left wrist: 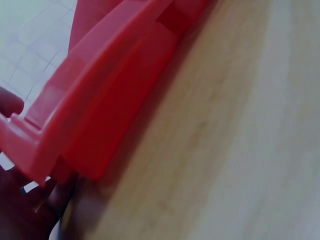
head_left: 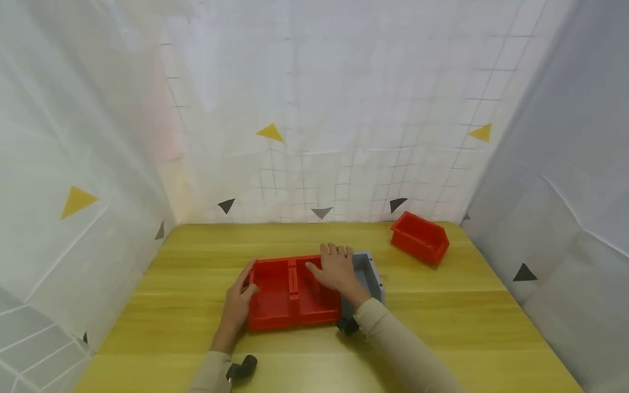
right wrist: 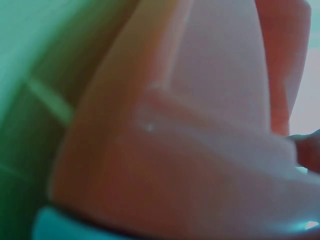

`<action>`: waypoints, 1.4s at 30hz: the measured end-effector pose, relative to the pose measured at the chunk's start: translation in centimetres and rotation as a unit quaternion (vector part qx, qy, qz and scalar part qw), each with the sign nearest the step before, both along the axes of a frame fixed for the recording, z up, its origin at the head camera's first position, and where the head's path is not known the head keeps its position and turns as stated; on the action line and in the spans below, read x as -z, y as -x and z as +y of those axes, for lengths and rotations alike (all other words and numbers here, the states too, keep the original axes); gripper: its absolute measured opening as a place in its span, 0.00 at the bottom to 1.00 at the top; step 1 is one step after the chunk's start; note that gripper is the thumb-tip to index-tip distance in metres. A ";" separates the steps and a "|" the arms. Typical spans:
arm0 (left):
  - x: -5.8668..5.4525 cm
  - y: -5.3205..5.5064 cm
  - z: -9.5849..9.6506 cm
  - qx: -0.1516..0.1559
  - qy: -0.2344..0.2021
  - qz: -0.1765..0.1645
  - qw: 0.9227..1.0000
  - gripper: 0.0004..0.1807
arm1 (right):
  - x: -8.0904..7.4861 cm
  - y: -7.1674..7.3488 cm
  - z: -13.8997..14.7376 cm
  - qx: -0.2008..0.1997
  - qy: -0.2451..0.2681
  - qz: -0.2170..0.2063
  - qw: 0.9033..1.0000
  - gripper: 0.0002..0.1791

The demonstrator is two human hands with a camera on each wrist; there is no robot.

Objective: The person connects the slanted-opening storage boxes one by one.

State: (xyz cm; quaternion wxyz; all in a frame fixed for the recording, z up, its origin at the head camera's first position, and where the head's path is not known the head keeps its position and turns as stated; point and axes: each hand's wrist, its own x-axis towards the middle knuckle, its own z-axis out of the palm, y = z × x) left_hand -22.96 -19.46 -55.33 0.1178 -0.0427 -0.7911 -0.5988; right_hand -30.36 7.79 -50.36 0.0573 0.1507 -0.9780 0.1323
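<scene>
Two open red bins stand side by side, the left red bin [head_left: 271,289] against the right red bin [head_left: 314,297]. My left hand [head_left: 236,308] grips the left bin's outer wall, thumb over the rim; the left wrist view shows this bin [left wrist: 115,100] close up, with part of the hand [left wrist: 25,205] at its corner. My right hand [head_left: 336,270] holds the right bin near its far right corner, its fingers over the far edge. That bin's wall [right wrist: 200,165] fills much of the blurred right wrist view. A grey bin [head_left: 366,270] adjoins on the right, partly hidden by the right forearm.
A separate red bin [head_left: 420,237] sits at the back right of the wooden table [head_left: 196,273]. White sheets with yellow and dark triangles enclose the back and both sides. Black wrist devices [head_left: 242,368] are on both forearms.
</scene>
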 end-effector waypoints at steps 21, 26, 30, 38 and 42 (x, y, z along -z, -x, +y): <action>-0.1 0.4 -2.4 0.014 -0.043 -0.022 0.999 0.36 | -1.9 1.4 0.3 -0.038 0.157 -0.019 0.987 0.35; -0.2 0.2 -2.8 0.014 -0.054 -0.025 0.998 0.35 | -3.5 2.6 3.5 -0.044 0.179 0.018 0.983 0.31; 0.0 0.3 -3.0 0.018 -0.054 -0.025 0.998 0.34 | -4.0 3.8 6.6 -0.017 0.166 0.017 0.986 0.31; -0.1 0.4 -3.1 0.022 -0.049 -0.022 0.998 0.36 | -4.7 6.6 14.2 0.035 0.126 -0.004 0.991 0.31; 0.0 0.6 -3.2 0.031 -0.052 -0.021 0.998 0.36 | -5.3 7.4 18.2 0.061 0.099 -0.008 0.993 0.31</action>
